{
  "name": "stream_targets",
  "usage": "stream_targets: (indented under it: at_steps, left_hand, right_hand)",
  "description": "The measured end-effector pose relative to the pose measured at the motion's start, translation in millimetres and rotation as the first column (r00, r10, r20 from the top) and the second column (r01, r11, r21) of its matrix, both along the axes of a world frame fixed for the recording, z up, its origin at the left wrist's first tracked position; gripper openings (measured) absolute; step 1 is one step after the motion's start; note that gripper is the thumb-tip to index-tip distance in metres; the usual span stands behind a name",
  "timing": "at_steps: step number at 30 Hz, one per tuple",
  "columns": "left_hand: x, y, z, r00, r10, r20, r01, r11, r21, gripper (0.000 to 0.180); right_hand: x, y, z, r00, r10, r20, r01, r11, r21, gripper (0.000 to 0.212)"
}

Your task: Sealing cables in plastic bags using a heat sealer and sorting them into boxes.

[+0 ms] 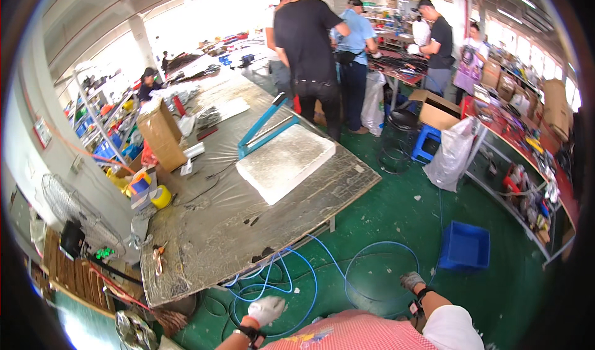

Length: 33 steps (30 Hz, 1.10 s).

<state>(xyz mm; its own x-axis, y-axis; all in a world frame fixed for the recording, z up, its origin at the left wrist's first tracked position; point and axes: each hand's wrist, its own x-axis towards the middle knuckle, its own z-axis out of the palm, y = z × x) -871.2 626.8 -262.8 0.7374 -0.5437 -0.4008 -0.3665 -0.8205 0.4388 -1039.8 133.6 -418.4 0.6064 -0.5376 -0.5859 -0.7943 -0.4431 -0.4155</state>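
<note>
My left hand, in a white glove, hangs low in front of me with its fingers curled in and nothing visible in them. Behind it are coils of blue hose on the green floor, apart from the hand as far as I can tell. My right hand, in a greyish glove, is out to the right over the floor. Its fingers look bent inward, and I see nothing in them. A large worn table stands ahead, bearing a white foam-like slab and a blue long-handled frame tool.
On the right a blue bin sits on the floor, beyond it a blue stool and a cluttered workbench. A fan stands left beside wooden pallets. Several people stand past the table. Hoses cross the floor.
</note>
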Motion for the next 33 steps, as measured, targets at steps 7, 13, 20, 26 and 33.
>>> stream_targets:
  at_steps: [7, 13, 20, 26, 33]
  left_hand:
    - [77, -80, 44, 0.985, -0.174, -0.019, 0.171, 0.980, -0.105, 0.041]
    - [114, -128, 16, 0.926, -0.005, 0.378, 0.130, 0.943, -0.305, 0.035]
    - [143, -176, -9, 0.857, -0.005, 0.516, 0.117, 0.976, -0.186, 0.054]
    - [138, -189, -41, 0.780, -0.125, 0.614, 0.129, 0.991, 0.038, 0.079]
    - [126, -186, -42, 0.833, -0.190, 0.520, -0.055, 0.907, 0.418, 0.095]
  right_hand:
    - [-118, 86, -45, 0.761, 0.439, -0.478, -0.502, 0.865, -0.005, 0.031]
    - [-150, 136, -29, 0.818, 0.328, -0.472, -0.360, 0.933, 0.022, 0.031]
    - [-242, 137, -77, 0.878, 0.230, -0.420, -0.218, 0.973, 0.078, 0.032]
    - [-214, 62, -91, 0.905, 0.199, -0.375, -0.184, 0.980, 0.076, 0.033]
    - [-132, -61, -101, 0.922, 0.238, -0.305, -0.226, 0.971, 0.072, 0.034]
